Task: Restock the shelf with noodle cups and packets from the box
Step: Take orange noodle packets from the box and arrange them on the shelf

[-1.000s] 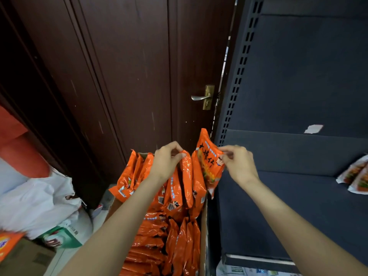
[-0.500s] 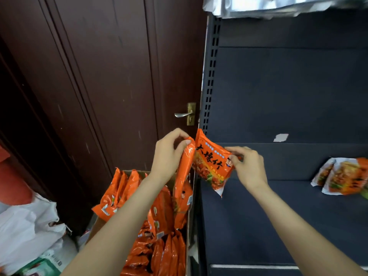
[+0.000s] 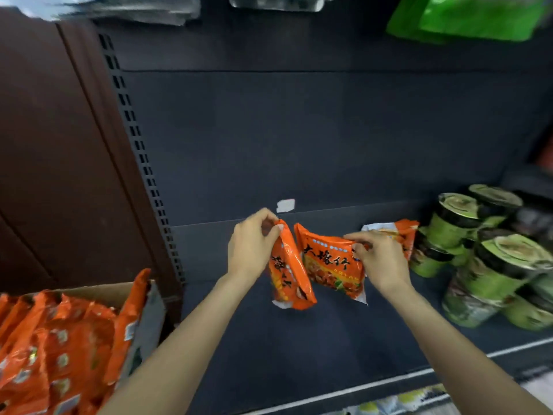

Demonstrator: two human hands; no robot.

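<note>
My left hand [image 3: 250, 248] pinches the top edge of an orange noodle packet [image 3: 288, 274], which hangs edge-on over the dark shelf [image 3: 269, 339]. Right beside it, my right hand [image 3: 378, 257] grips the top right corner of a second orange packet [image 3: 329, 266], its printed face toward me. Both packets are above the shelf's middle. Behind my right hand, more orange packets [image 3: 401, 232] lie on the shelf. At the lower left, the cardboard box [image 3: 149, 319] holds several orange packets [image 3: 54, 348].
Green noodle cups [image 3: 490, 259] are stacked on the shelf's right side. A brown door [image 3: 59, 151] stands at the left behind the box. Silver and green bags [image 3: 478, 16] sit on the shelf above. A white strip [image 3: 389, 381] marks the shelf's front edge.
Both hands have carried their packets from above the box rightward over the shelf. The view has swung right, bringing the green cups into sight.
</note>
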